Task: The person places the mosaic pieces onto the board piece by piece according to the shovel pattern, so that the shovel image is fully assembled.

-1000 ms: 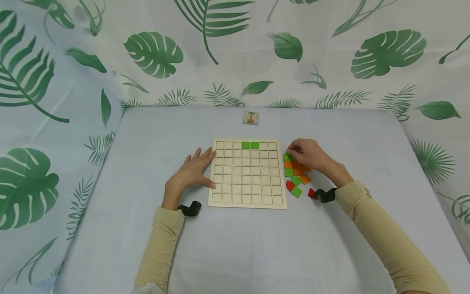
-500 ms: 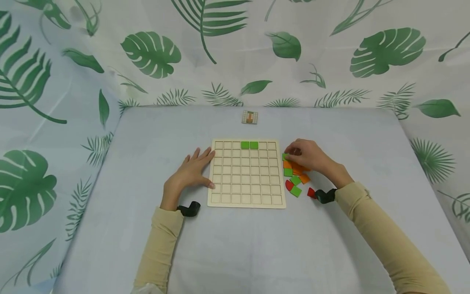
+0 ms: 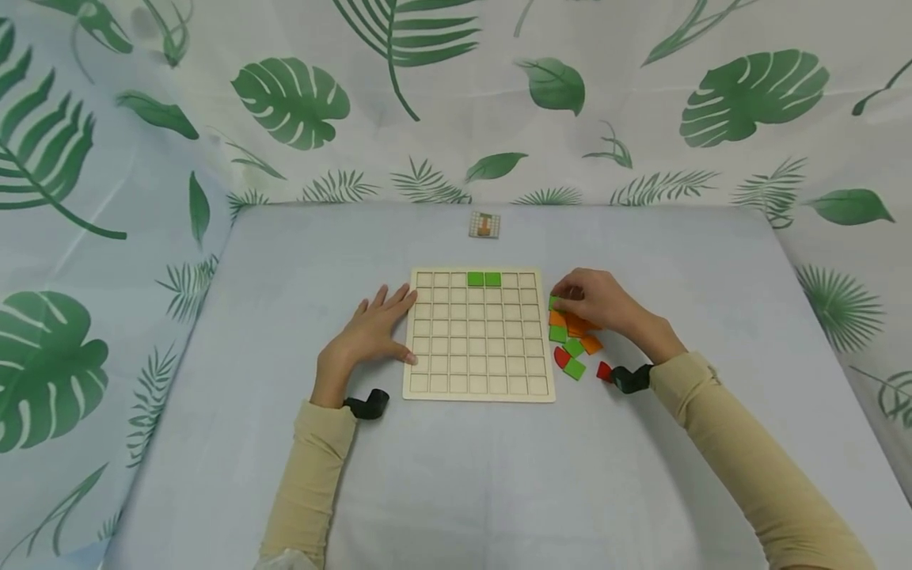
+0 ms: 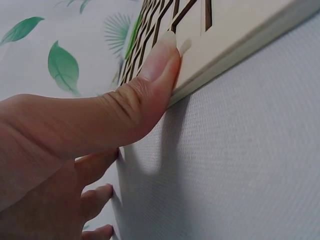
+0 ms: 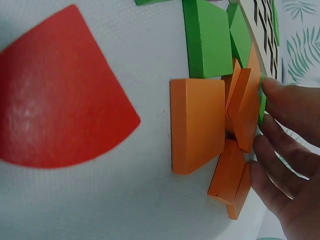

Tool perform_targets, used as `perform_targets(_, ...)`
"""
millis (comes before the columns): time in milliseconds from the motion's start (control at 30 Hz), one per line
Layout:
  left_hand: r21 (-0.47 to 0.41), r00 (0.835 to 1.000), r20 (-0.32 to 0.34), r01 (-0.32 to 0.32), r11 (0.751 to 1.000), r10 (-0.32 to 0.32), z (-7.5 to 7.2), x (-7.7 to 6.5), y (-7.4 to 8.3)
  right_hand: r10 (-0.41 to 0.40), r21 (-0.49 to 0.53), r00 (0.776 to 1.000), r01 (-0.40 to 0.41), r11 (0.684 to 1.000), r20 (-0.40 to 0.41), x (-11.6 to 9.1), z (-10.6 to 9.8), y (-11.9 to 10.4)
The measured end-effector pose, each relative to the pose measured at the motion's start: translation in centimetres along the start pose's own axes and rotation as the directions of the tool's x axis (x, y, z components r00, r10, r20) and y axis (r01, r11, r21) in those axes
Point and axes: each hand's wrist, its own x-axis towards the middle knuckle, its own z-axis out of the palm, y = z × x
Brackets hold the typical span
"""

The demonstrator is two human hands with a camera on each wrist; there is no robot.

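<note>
A square wooden grid board lies on the table, with two green square tiles side by side in its far row. My left hand rests at the board's left edge, fingers spread; in the left wrist view the thumb presses on the rim. To the right of the board my right hand pinches a green square tile between thumb and fingers at the far end of a loose pile. Orange square tiles and more green tiles lie close by, partly stacked.
Two red rounded pieces lie near the pile, one of them a quarter-circle piece large in the right wrist view. A small card with a grid pattern sits beyond the board. Leaf-printed cloth hangs behind the table.
My right fingers have shifted slightly nearer to me over the green tile at the pile's far end. The left hand and the board stay in place.
</note>
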Motion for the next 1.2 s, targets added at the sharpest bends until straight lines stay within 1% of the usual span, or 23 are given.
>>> perform_targets(100,0.001,1.0,0.0,0.001,1.0,-0.001,-0.02,0.06,0.06,0.0,0.006,1.0,0.0,1.0,-0.002,0.04,-0.04,0.0)
perform_targets(300,-0.005,1.0,-0.001,0.008,1.0,-0.008,-0.05,0.01,0.04,0.025,0.022,1.0,-0.025,0.999,0.016,0.1,0.0,0.02)
perform_targets(467,-0.004,1.0,-0.004,0.004,1.0,-0.004,-0.03,-0.09,0.05,0.027,0.019,1.0,-0.027,0.999,0.012,0.0,-0.01,-0.06)
perform_targets(967,-0.005,1.0,0.006,0.01,1.0,-0.01,0.16,0.03,0.13,-0.002,0.058,1.0,0.003,0.998,-0.016,-0.44,-0.31,-0.39)
perform_targets(1200,-0.009,1.0,0.007,0.008,1.0,-0.007,0.02,-0.05,0.04,-0.029,0.066,0.998,0.033,0.997,-0.048,-0.15,-0.29,-0.53)
